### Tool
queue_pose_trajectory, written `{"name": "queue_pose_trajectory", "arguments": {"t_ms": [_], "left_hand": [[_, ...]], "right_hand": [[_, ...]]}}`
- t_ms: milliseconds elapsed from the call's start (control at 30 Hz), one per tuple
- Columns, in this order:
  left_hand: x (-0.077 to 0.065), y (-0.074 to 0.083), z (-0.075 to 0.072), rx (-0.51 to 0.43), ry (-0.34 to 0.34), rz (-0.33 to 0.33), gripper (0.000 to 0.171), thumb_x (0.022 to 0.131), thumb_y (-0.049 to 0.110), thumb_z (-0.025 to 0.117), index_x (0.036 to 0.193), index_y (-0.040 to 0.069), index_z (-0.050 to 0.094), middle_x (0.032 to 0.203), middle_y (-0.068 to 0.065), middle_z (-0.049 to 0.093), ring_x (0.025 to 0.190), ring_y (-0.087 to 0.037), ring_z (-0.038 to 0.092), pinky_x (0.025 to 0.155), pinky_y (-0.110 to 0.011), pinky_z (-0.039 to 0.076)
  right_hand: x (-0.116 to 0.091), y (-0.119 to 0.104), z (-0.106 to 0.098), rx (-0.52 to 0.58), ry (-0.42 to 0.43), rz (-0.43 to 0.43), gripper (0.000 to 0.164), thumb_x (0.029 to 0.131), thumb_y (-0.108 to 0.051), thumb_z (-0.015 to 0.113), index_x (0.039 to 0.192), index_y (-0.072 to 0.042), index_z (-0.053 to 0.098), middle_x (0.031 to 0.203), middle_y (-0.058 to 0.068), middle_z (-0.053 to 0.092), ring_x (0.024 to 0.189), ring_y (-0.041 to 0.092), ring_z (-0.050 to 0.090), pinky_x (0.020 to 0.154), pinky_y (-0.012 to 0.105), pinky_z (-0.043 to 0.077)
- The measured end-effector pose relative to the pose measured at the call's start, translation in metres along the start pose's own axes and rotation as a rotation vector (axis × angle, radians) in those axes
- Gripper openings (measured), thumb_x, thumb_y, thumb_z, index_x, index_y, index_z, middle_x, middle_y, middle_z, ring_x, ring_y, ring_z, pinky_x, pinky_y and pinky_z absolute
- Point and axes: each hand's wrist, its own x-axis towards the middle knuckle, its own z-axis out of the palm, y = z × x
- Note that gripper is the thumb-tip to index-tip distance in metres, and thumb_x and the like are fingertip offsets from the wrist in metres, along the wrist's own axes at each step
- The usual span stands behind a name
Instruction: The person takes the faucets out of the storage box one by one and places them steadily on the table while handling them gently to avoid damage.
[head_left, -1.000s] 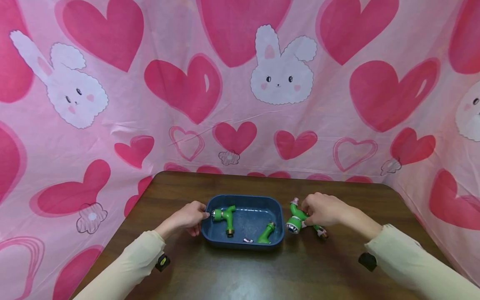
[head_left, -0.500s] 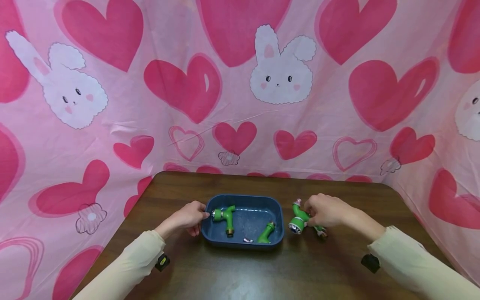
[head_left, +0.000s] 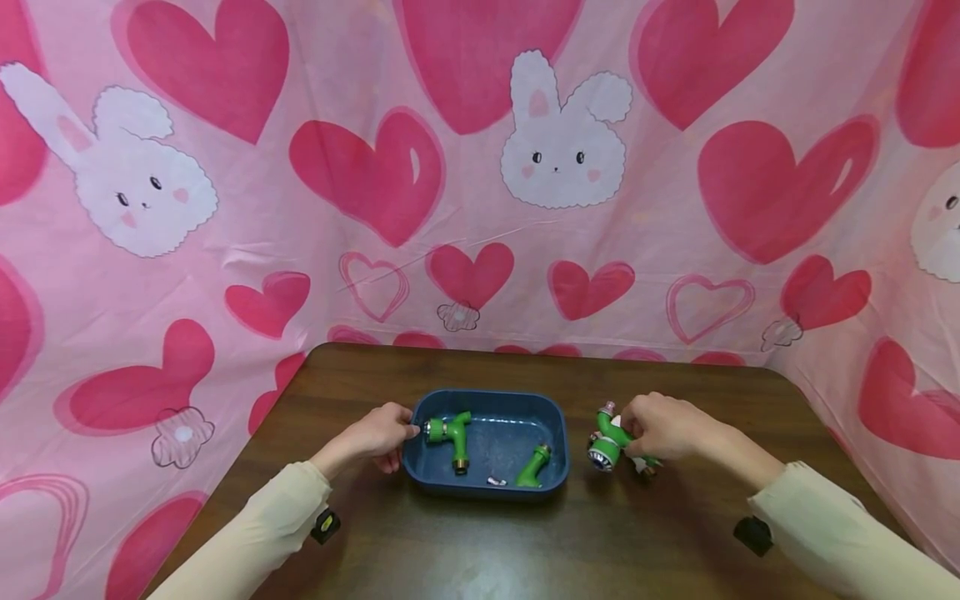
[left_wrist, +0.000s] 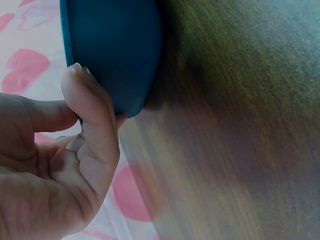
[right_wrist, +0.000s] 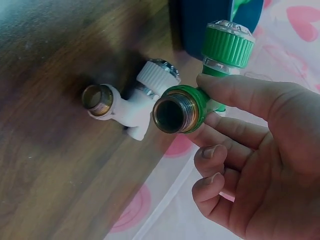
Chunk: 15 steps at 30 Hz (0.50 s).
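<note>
Within right hand (right_wrist: 272,155) | green valve (right_wrist: 198,102), pinched | white valve (right_wrist: 127,111) near, perhaps underneath

I wear long, plain sleeves of pale cream cloth, my left sleeve (head_left: 251,525) and right sleeve (head_left: 847,533) alike in colour. The fabric is loose and softly creased, and it wrinkles toward the left cuff (head_left: 307,483) and the right cuff (head_left: 774,492). Just below the left one shows a small black device (head_left: 326,525) with a yellow mark; below the right, a second black device (head_left: 753,535), blocky and dark. My left grip (head_left: 382,433) and right grip (head_left: 663,427) are bare.
</note>
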Motion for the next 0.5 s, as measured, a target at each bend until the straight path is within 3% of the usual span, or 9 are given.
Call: {"name": "queue_pose_trajectory", "arguments": {"t_ms": [500], "left_hand": [[0.0, 0.001, 0.0, 0.004, -0.001, 0.0, 0.022, 0.109, 0.009, 0.057, 0.124, -0.005, 0.065, 0.062, -0.013, 0.062, 0.045, -0.016, 0.059, 0.046, -0.033, 0.058]], "right_hand": [[-0.006, 0.017, 0.004, 0.043, 0.008, 0.024, 0.013, 0.086, -0.016, 0.086, 0.093, -0.014, 0.075, 0.073, -0.008, 0.062, 0.066, 0.011, 0.056, 0.055, 0.03, 0.048]]}}
